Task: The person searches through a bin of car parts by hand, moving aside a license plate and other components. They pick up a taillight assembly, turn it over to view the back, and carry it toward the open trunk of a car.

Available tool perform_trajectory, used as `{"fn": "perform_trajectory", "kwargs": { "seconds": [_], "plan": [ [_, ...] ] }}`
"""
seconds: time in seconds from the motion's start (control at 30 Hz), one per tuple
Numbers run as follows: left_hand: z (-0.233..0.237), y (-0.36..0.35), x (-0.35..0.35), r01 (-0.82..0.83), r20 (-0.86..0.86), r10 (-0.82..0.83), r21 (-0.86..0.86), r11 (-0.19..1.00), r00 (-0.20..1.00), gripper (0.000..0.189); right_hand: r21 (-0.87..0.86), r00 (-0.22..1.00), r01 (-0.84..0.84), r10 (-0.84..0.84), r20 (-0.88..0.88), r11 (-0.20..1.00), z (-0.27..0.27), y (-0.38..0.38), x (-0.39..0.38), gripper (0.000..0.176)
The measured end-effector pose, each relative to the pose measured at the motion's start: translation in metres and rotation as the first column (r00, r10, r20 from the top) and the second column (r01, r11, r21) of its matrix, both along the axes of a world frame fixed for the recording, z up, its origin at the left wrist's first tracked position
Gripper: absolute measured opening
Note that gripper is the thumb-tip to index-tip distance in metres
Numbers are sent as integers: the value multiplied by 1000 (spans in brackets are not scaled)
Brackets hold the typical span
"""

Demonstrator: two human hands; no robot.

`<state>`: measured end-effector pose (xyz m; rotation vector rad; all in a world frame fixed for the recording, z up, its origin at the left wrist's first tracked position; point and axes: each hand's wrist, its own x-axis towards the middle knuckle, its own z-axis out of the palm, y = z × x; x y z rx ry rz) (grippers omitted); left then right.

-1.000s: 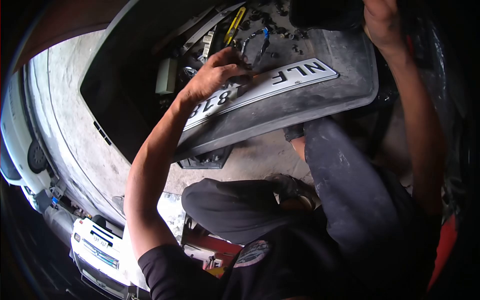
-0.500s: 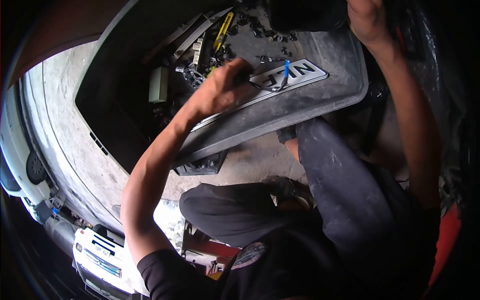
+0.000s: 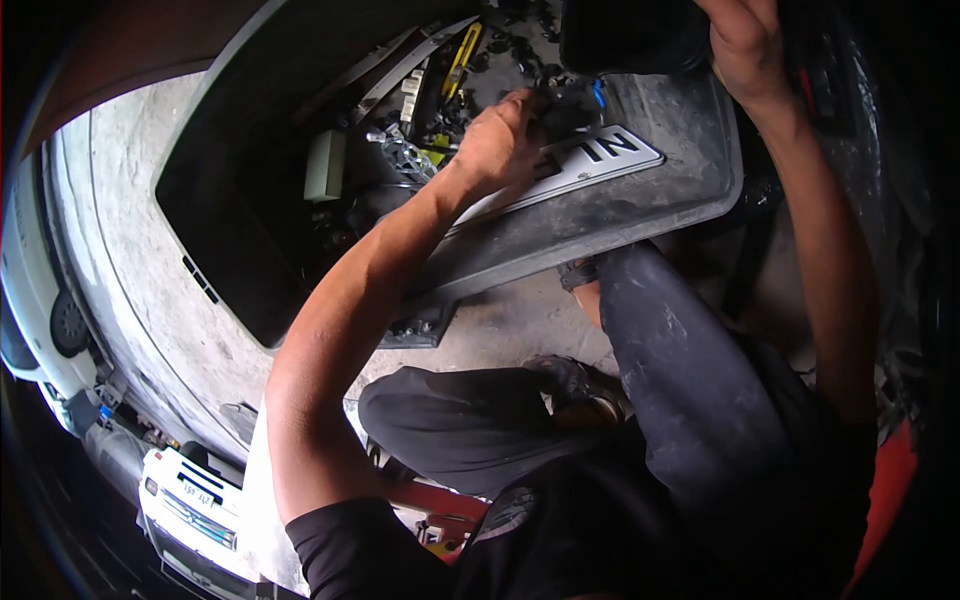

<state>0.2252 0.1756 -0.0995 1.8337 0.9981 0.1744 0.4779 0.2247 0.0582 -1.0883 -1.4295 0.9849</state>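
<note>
My left hand (image 3: 500,142) reaches down among small dark parts, just above the licence plate (image 3: 606,150). Its fingers are bunched with the tips hidden, and I cannot make out what is between them. A slim blue piece (image 3: 598,93) shows to the right of the fingers. At the top, my right hand (image 3: 748,45) is closed on the edge of a black plastic piece (image 3: 635,40), with most of its fingers out of sight. The plate lies along the near side of a large dark plastic tray (image 3: 590,232).
Inside the tray are a yellow utility knife (image 3: 461,60), a long metal strip (image 3: 415,68), a pale box (image 3: 323,166) and several black clips (image 3: 520,55). My knees (image 3: 670,310) are below its near edge. White vehicles (image 3: 190,497) stand at the left.
My left hand has moved right and away from me, toward the dark parts. The blue piece has shifted from over the plate to beyond it. My right hand and the black piece have moved slightly.
</note>
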Motion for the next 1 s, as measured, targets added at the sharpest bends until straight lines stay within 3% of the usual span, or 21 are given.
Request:
{"fn": "perform_trajectory", "kwargs": {
  "seconds": [0.03,0.17,0.3,0.37,0.47,0.53,0.67,0.73,0.77,0.83,0.87,0.97,1.0],
  "plan": [
    [0,1,1,-81,100,73,70,994,992,37,-1,1000,0,0,0,1000,0,0,0,25],
    [11,2,-17,-125,-63,137,158,979,989,36,9,1000,-16,16,-18,1000,-2,2,2,25],
    [15,-12,-5,10,18,-12,66,998,1000,32,-13,999,13,-13,-39,1000,-6,0,2,25],
    [34,-13,12,93,-187,-87,23,995,978,33,-3,1000,10,-10,-23,1000,-5,2,2,25],
    [44,-8,24,195,-320,-162,71,978,933,29,-15,1000,6,-6,5,1000,-9,3,8,26],
    [48,-4,28,420,-480,-364,12,907,799,31,-33,1000,3,-3,21,999,-9,4,6,26],
    [34,0,34,475,-519,-346,137,869,782,35,2,1000,-3,3,-25,1000,-6,2,3,25],
    [30,16,38,662,-540,-473,228,714,696,35,4,998,-28,28,-49,1000,-7,1,0,25],
    [28,20,38,660,-541,-471,226,717,697,35,17,998,18,-17,-56,1000,-7,-1,-5,26],
    [26,28,37,761,-560,-526,366,536,640,34,33,996,61,-58,-64,998,-6,0,-5,26],
    [24,29,38,809,-615,-536,345,476,578,33,5,997,22,-22,-75,1000,-5,1,1,27],
    [7,30,33,794,-601,-530,357,492,598,33,-24,991,-6,3,-135,1000,-2,-2,-7,30],
    [13,31,36,831,-666,-525,284,478,529,41,-22,984,9,-13,-180,1000,0,-3,-11,31]
  ]
}}
